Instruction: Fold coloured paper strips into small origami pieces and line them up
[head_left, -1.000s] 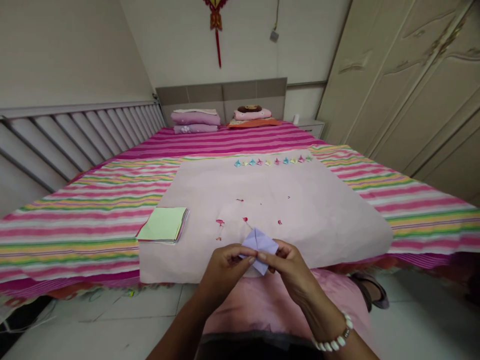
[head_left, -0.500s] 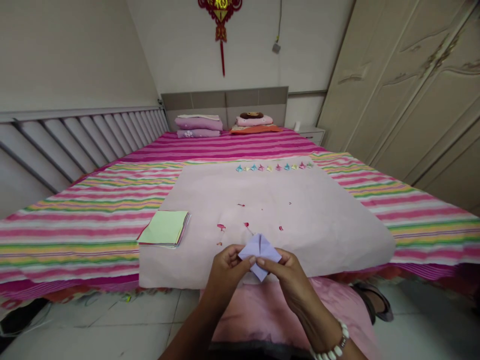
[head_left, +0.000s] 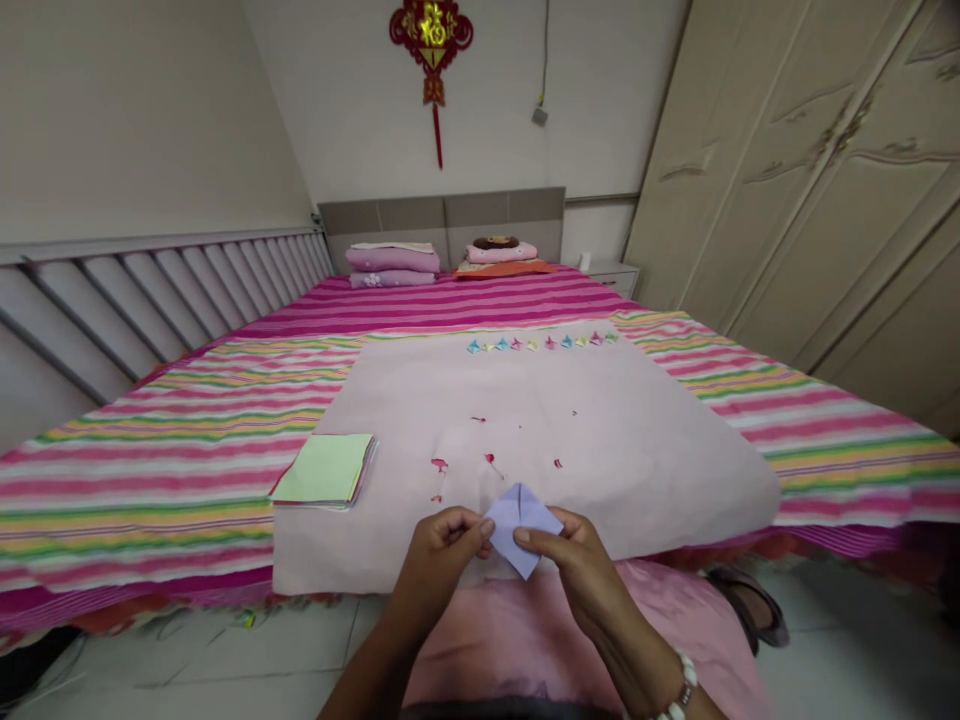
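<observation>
A folded lavender sheet of origami paper (head_left: 523, 508), diamond-shaped with a crease running down from its top corner, is held just above my lap at the near edge of the pale sheet (head_left: 637, 450). My left hand (head_left: 448, 540) pinches its left corner between thumb and fingers. On the other side my right hand (head_left: 574, 555) grips it, the thumb lying flat on the front and the fingers behind. The fingers behind the paper are partly hidden. Beyond it, small red printed marks or scraps (head_left: 489, 459) dot the pale sheet; I cannot tell which.
A stack of coloured paper (head_left: 324, 470), light green on top, lies at the left. Several small folded paper pieces (head_left: 550, 343) form a row along the far edge. Striped bedding (head_left: 187, 420) surrounds the sheet; a metal rail (head_left: 165, 300) runs along the left.
My left hand has slid leftward from the middle of the lavender paper to its left corner. My right thumb stays on the front. The view has tilted slightly upward.
</observation>
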